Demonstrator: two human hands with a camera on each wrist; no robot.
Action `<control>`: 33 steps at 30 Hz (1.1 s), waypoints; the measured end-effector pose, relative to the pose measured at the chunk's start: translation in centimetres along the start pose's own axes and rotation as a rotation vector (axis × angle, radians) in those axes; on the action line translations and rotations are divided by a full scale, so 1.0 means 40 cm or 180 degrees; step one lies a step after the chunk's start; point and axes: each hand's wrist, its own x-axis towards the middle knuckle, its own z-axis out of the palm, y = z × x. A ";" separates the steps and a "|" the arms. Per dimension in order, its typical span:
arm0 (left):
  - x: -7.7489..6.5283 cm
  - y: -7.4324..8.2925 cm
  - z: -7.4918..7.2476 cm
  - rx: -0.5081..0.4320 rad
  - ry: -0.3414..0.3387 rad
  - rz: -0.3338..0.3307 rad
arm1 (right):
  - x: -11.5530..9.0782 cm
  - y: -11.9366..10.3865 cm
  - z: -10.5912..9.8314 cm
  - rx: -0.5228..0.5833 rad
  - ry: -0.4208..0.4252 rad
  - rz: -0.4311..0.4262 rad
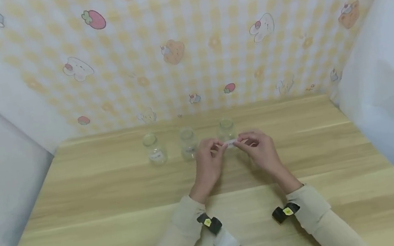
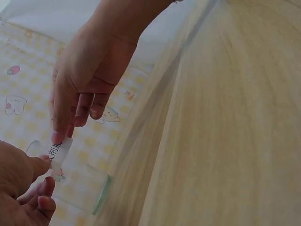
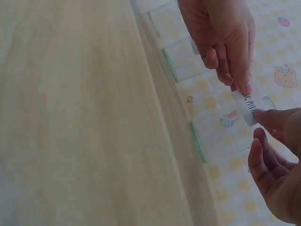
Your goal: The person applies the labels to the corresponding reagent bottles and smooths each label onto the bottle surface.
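My left hand [image 1: 208,161] and right hand [image 1: 261,150] meet at a small white label [image 1: 230,143] with black characters, each gripping one end between thumb and fingers. The label lies across the front of the rightmost clear glass jar [image 1: 226,124], overlapping it in the head view. In the left wrist view, the left thumb and the right fingertips sit at opposite ends of the label [image 2: 59,153]. The other fingers of my right hand [image 3: 277,169] are loosely bent. A middle jar [image 1: 186,136] stands just beyond my left hand, partly covered by it.
The leftmost glass jar [image 1: 155,148] bears a white label on its front. A small white sheet [image 1: 226,243] lies near my left sleeve on the wooden table [image 1: 120,228]. Behind the jars rises a yellow checked backdrop [image 1: 202,60], with white sheets at both sides.
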 end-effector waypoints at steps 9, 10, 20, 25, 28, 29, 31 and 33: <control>0.023 -0.020 0.008 0.0072 -0.0085 0.0036 | 0.018 0.001 0.002 0.0165 -0.0046 0.0088; 0.025 -0.022 0.009 0.0073 -0.0108 0.0031 | 0.018 0.003 0.002 0.0189 -0.0044 0.0108; 0.032 -0.028 0.012 0.0070 -0.0186 -0.0053 | 0.023 0.013 0.009 0.0241 -0.0089 0.0098; 0.029 -0.034 0.014 0.0031 -0.0178 -0.0063 | 0.025 0.016 0.012 0.0265 -0.0130 0.0088; 0.028 -0.038 0.016 0.0034 -0.0166 -0.0077 | 0.026 0.018 0.014 0.0271 -0.0149 0.0090; 0.028 -0.040 0.017 0.0037 -0.0169 -0.0081 | 0.026 0.019 0.015 0.0255 -0.0146 0.0092; 0.028 -0.043 0.019 0.0047 -0.0177 -0.0077 | 0.028 0.022 0.015 0.0213 -0.0135 0.0091; 0.029 -0.045 0.020 0.0049 -0.0180 -0.0069 | 0.032 0.024 0.016 0.0165 -0.0113 0.0076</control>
